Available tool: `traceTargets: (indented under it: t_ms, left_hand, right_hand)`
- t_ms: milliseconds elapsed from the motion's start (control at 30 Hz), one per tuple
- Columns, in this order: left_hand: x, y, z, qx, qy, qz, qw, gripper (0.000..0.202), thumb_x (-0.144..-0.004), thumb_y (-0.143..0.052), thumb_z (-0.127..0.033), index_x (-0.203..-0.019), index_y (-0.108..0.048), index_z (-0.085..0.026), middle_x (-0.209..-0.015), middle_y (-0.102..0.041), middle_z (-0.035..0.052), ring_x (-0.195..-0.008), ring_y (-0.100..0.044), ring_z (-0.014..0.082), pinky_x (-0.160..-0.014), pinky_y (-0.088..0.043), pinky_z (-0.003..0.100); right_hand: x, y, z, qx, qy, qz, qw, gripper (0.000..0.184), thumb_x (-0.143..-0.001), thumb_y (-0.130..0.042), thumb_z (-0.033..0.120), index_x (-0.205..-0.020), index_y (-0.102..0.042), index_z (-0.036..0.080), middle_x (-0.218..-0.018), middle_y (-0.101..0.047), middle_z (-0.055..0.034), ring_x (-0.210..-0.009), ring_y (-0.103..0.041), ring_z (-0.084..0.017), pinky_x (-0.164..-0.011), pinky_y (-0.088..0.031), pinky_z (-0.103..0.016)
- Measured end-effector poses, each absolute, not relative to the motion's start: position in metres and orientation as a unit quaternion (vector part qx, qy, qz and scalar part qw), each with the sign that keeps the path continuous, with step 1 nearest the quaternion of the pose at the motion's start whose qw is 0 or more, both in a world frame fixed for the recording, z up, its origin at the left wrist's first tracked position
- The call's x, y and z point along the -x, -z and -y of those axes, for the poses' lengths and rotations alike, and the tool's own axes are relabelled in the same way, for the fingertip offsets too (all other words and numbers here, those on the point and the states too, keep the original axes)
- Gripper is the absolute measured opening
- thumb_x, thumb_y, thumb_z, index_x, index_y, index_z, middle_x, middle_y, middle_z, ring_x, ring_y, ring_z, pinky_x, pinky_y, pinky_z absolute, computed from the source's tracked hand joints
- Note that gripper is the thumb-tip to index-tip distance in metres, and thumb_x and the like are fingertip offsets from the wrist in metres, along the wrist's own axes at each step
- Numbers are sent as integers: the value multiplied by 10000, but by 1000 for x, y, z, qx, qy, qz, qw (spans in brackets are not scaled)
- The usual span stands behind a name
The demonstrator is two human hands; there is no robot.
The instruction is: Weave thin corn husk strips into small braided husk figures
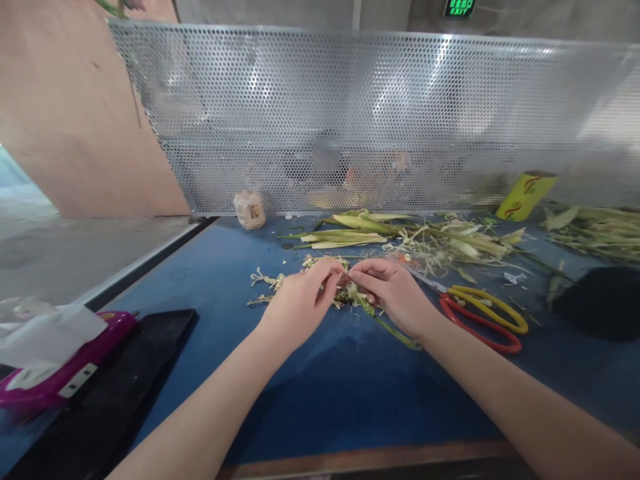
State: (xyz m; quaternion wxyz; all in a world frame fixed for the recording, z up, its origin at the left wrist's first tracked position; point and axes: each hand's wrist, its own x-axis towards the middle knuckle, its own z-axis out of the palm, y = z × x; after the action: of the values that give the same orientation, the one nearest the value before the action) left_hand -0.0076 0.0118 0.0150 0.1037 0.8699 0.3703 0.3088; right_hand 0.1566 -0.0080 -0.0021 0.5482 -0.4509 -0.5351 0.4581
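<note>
Over the middle of the blue table, my left hand (305, 300) and my right hand (400, 293) meet, fingertips pinched close together. Both are closed on a braided corn husk piece (365, 305), pale with green parts; one thin green strand runs out under my right hand. My fingers hide the spot they pinch. Small knotted husk pieces (270, 279) stick out left of my left hand. Right of my right hand lie scissors (483, 313) with one yellow and one red handle, blades pointing toward the husks.
Loose corn husks (360, 230) and shreds lie behind my hands, with more husks (600, 230) at right. A yellow roll (526, 195) and a wrapped whitish roll (249, 209) stand by the perforated metal screen (300, 87). A purple power strip (75, 373), black tray (115, 393) and dark object (600, 303) flank me.
</note>
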Motion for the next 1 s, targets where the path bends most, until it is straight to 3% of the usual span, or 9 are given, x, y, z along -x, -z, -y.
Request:
traceTargets:
  t_ms: [167, 300, 633, 1000]
  left_hand:
    - [7, -15, -11, -841, -355, -360, 191, 158, -847, -361, -267, -873, -505, -208, -729, -615, -22, -486, -518, 58, -513, -396, 176]
    - [6, -13, -12, -845, -353, -353, 193, 146, -841, -375, -245, -873, -511, -204, -706, -609, -25, -541, -526, 70, -544, -400, 187]
    - [9, -14, -13, -888, -330, -321, 10, 185, -856, -367, -237, -944, -526, -200, -913, -631, 30, -842, -577, 147, -718, -458, 279]
    - [10, -15, -13, -881, -384, -271, -62, 143, -826, -423, -164, -893, -549, -170, -831, -642, 15, -738, -583, 111, -586, -451, 202]
  right_hand:
    - [-156, -3, 10, 409, -523, 491, 564, 158, -638, -675, 303, -668, -595, 170, -490, -491, 59, -391, -347, -28, -391, -260, -194]
    - [-156, -5, 10, 405, -555, 478, 548, 149, -634, -684, 282, -660, -599, 161, -573, -558, 43, -388, -361, -15, -402, -272, -194]
    - [-158, -12, 17, 411, -582, 454, 535, 179, -632, -702, 224, -740, -573, 165, -608, -594, 33, -485, -466, -25, -441, -351, -152]
    - [-165, -17, 20, 427, -517, 507, 542, 164, -636, -701, 251, -739, -586, 194, -620, -574, 37, -502, -476, -43, -435, -388, -166]
